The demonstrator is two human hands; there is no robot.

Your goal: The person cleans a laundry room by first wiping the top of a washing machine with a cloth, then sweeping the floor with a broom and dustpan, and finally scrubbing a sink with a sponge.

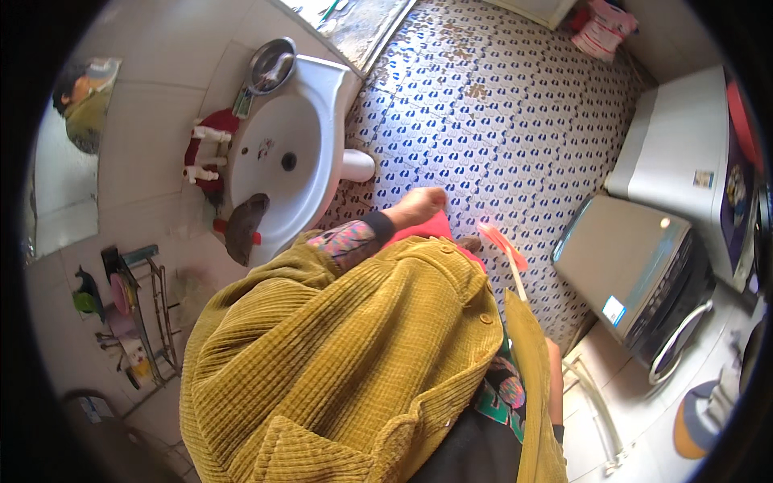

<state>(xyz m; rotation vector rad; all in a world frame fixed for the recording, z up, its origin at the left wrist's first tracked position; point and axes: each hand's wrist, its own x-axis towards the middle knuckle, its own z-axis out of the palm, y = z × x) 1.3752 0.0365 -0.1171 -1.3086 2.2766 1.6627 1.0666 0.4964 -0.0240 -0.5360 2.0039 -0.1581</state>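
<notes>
My left hand (pixel 423 204), with a dark cuff and a colourful patterned sleeve, is curled above a red-pink surface (pixel 426 226), perhaps cloth; its palm side is hidden. At the right edge of the mustard corduroy coat (pixel 362 338), part of my right hand or wrist (pixel 554 377) shows above a dark cuff, its fingers hidden. Between the two, a pale stick (pixel 518 281) with an orange-pink plastic head (pixel 504 244) reaches over the floor and passes behind the coat. I cannot tell whether the right hand holds it.
A white pedestal washbasin (pixel 331 130) stands left, with a metal bowl (pixel 250 75) and a dark cloth or sponge (pixel 246 226) on its rim. A mirror (pixel 75 163) and wire rack (pixel 160 314) are on the wall. Two washing machines (pixel 628 259) (pixel 670 142) stand right on footprint-patterned tiles (pixel 465 127).
</notes>
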